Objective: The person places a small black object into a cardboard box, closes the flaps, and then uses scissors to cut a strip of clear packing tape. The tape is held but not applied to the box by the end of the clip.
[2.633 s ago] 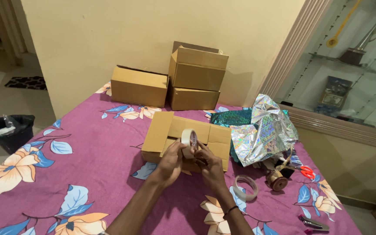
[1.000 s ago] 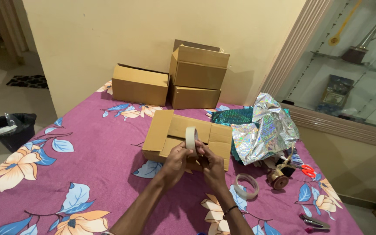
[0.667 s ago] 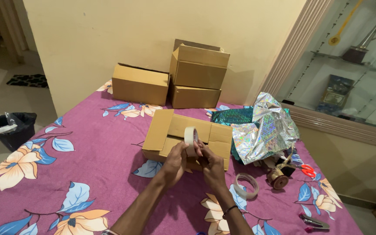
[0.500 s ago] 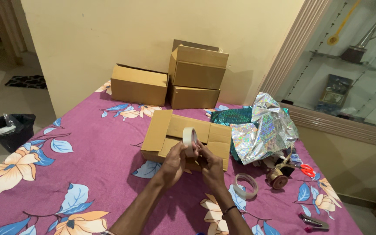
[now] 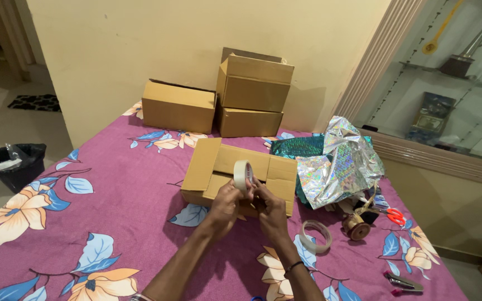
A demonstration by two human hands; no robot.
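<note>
— Since the cream-white roll of masking tape (image 5: 243,175) looks light and stiff, should the grip be on its rim?

— I'd judge so. The left hand (image 5: 225,204) and right hand (image 5: 269,209) both pinch its lower edge, upright above the open brown cardboard box (image 5: 240,179) on the purple floral bedsheet (image 5: 112,212).

— Changed from earlier?

— Barely: the roll has turned slightly and still sits between both hands.

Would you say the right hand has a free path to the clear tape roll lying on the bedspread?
Probably yes: the clear tape roll lies just beside the right hand with nothing between, though that hand grips the white tape roll.
</note>
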